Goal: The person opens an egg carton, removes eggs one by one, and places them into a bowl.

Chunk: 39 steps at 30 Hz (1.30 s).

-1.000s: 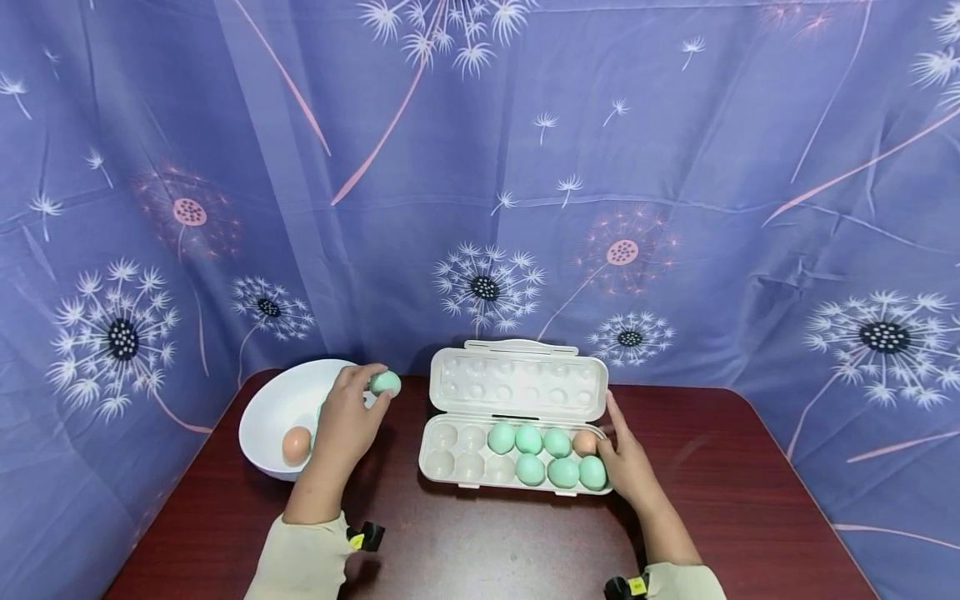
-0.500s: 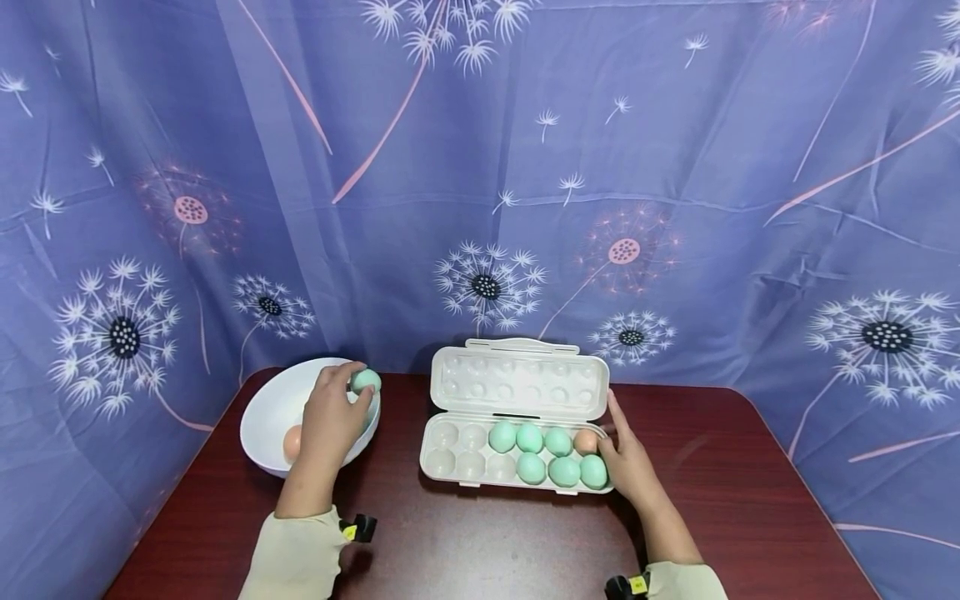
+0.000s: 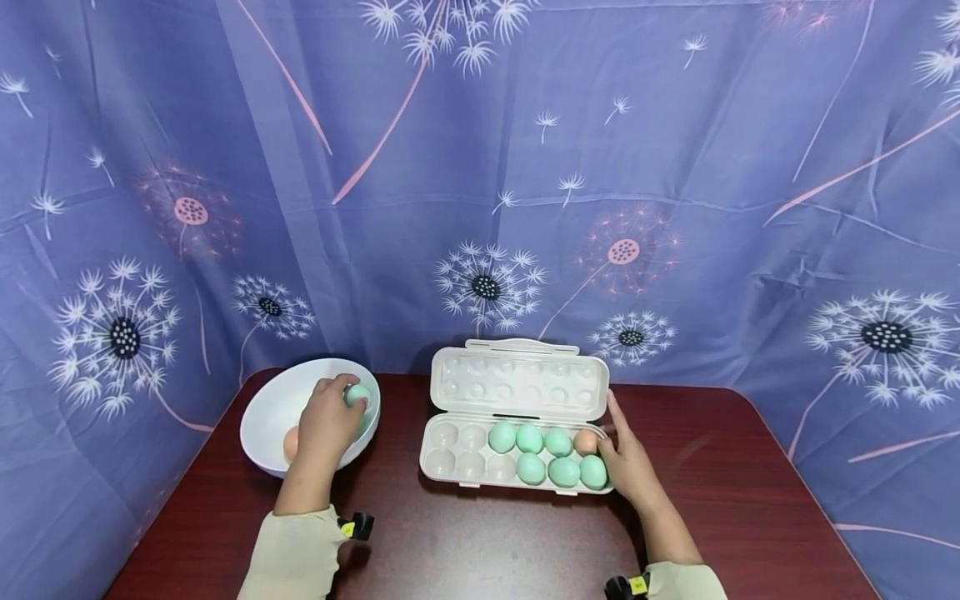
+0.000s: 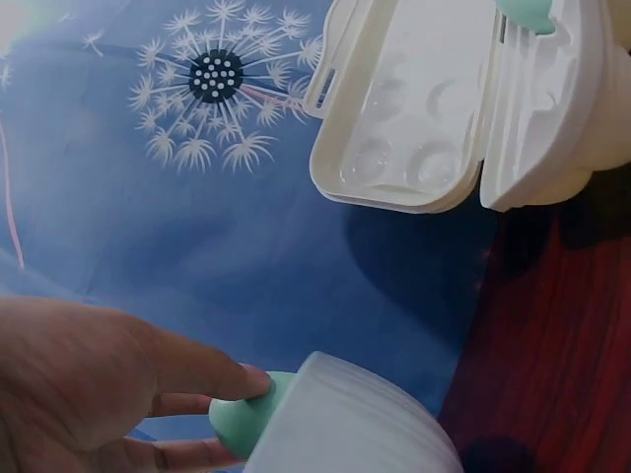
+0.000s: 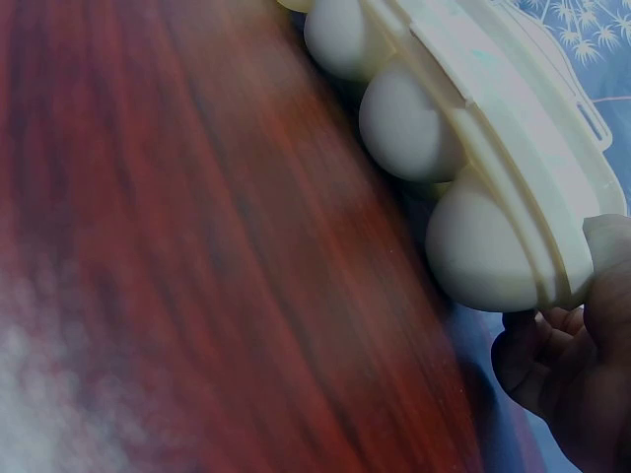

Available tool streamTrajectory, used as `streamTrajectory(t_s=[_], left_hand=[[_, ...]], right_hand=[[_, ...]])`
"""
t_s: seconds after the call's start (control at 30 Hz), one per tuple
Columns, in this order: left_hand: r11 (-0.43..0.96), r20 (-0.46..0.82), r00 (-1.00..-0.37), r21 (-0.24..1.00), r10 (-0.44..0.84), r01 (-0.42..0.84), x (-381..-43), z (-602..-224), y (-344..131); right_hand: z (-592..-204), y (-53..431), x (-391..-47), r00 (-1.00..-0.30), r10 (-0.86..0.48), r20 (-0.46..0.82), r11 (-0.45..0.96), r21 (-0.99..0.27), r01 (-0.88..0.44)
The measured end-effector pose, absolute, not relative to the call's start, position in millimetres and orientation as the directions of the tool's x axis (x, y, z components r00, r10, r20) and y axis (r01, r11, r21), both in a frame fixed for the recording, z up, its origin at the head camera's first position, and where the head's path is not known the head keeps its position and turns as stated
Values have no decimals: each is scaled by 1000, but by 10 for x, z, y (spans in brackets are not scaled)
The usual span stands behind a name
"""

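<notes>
My left hand (image 3: 328, 421) reaches over the right side of a white bowl (image 3: 264, 408), pinching a green egg (image 3: 357, 395) between thumb and fingers. In the left wrist view that green egg (image 4: 240, 422) is partly behind the bowl wall (image 4: 350, 419). A brown egg (image 3: 291, 444) lies in the bowl, half hidden by the left wrist. My right hand (image 3: 628, 462) grips the right end of an open white egg carton (image 3: 450, 483). In the right wrist view its thumb lies on the carton rim (image 5: 577, 276), fingers below. Several green eggs (image 3: 530, 468) and one brown egg (image 3: 586, 442) fill the carton's right side.
The carton lid (image 3: 517, 383) stands tilted back toward a blue dandelion-print curtain (image 3: 480, 208). Bare cups (image 3: 442, 463) show at the carton's left end. Everything stands on a dark red wooden table (image 3: 720, 475), with a gap of tabletop between bowl and carton.
My left hand has moved left and down with the green egg, from beside the bowl's right rim to inside the rim. The right hand and carton have stayed in place.
</notes>
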<state>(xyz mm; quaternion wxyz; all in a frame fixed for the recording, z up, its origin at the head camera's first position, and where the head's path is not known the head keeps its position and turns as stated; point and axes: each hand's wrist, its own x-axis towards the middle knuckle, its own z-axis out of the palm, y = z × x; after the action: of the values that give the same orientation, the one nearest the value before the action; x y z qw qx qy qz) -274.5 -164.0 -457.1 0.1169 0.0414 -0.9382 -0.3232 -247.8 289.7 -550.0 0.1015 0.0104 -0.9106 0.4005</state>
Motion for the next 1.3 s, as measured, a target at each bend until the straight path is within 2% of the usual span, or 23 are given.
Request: streamTrajectory(t_s=[1.3], left_hand=[[846,127,-990,532,-56,20,-2794,-4773,-1670]], right_hand=[[-5511,2906,-2483,-979,59,197,673,-732,-107]])
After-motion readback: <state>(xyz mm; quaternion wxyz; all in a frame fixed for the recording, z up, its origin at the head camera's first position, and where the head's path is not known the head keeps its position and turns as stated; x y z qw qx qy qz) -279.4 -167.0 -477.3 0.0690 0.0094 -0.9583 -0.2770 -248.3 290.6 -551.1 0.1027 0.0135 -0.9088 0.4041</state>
